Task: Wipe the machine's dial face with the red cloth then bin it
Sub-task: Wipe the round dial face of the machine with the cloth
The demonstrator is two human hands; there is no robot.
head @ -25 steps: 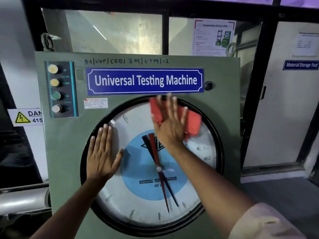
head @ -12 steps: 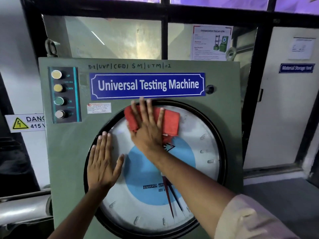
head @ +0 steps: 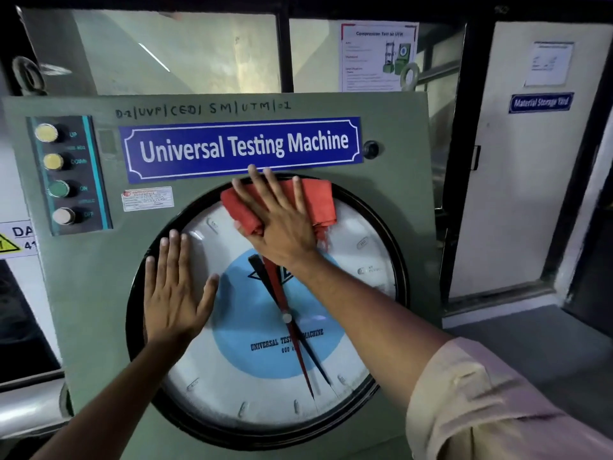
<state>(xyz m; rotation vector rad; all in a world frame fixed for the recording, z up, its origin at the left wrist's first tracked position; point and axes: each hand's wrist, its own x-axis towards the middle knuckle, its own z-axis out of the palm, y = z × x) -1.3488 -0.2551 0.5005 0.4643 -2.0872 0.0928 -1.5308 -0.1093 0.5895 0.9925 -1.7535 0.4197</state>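
The round dial face (head: 232, 386) fills the lower middle of a green machine panel (head: 86, 293); it is white with a blue centre and red and black pointers. My right hand (head: 278, 227) lies flat with fingers spread, pressing the folded red cloth (head: 318, 200) against the top of the dial, just under the blue nameplate. My left hand (head: 175, 287) rests flat and empty on the dial's left edge, fingers apart. No bin is in view.
A control strip with several round buttons (head: 56, 174) sits at the panel's upper left. A black knob (head: 370, 149) is right of the nameplate. A yellow danger sign (head: 16, 240) is at far left. A white door (head: 530, 161) stands to the right.
My right hand slid the cloth left across the top of the dial, then back toward the top centre. My left hand has stayed put on the dial's left edge.
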